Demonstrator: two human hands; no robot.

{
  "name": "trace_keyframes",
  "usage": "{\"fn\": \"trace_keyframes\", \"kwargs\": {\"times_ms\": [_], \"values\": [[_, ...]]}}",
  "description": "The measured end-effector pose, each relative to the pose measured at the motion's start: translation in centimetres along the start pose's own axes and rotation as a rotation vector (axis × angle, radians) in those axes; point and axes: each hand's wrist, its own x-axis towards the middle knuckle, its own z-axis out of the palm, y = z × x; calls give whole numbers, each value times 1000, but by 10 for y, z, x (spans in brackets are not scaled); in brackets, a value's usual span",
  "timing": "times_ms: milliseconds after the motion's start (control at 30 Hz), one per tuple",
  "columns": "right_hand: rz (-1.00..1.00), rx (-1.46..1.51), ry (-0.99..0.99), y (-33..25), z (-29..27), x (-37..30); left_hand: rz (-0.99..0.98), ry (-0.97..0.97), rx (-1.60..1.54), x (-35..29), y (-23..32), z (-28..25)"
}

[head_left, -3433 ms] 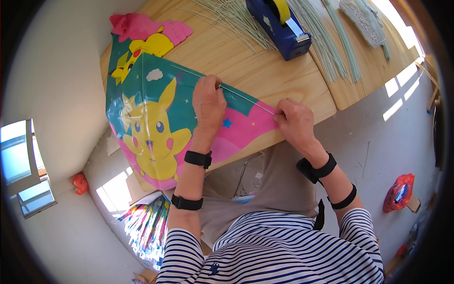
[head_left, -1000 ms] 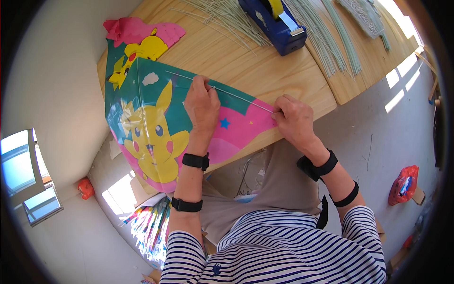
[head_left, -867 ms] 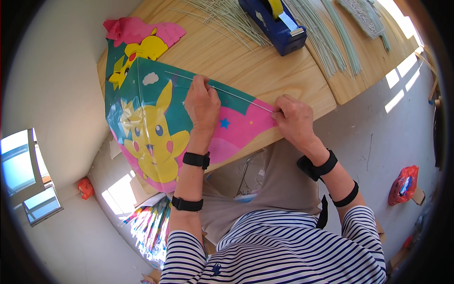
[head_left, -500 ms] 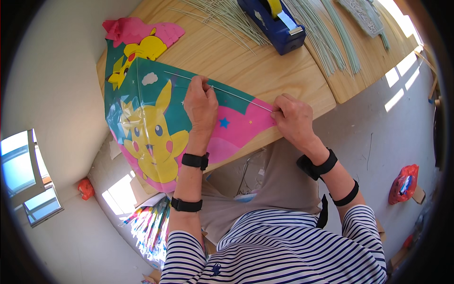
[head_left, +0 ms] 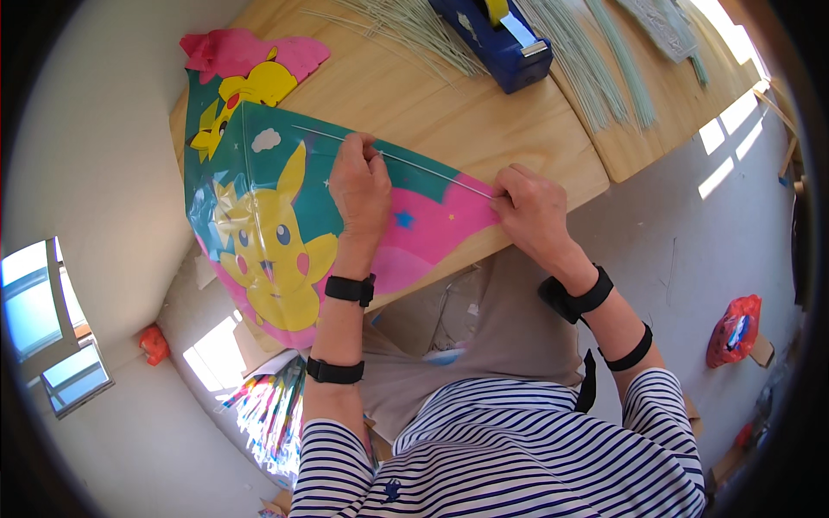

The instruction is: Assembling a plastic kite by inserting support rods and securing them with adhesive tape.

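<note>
A kite sheet (head_left: 404, 250) in green and pink, printed with a yellow cartoon figure, lies on the wooden table and reaches its front edge. Along its upper right edge runs a thin pale rod (head_left: 423, 168). My left hand (head_left: 360, 188) is closed in a pinch on the rod, partway along it, with the knuckles over the sheet. At the sheet's right corner, my right hand (head_left: 532, 211) pinches the rod's end; the fingertips hide that end and the corner itself.
Behind the sheet lie more folded printed sheets (head_left: 289, 56). A blue tape dispenser (head_left: 496, 47) stands at the far side, between bundles of thin rods (head_left: 577, 65). A clear bag (head_left: 663, 28) lies far right. Below left hang colourful strips (head_left: 272, 414); a red bag (head_left: 734, 332) is on the floor.
The whole view has shifted slightly to the left. Both hands keep their pinch on the rod in nearly the same places.
</note>
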Motion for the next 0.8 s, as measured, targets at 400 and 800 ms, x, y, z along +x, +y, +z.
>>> {"fn": "trace_keyframes", "kwargs": {"times_ms": [400, 800], "values": [[130, 343, 83, 16, -36, -8, -31, -22, -47, 0, 2, -4], [75, 176, 87, 13, -42, 3, -72, -36, -116, -5, 26, -31]]}}
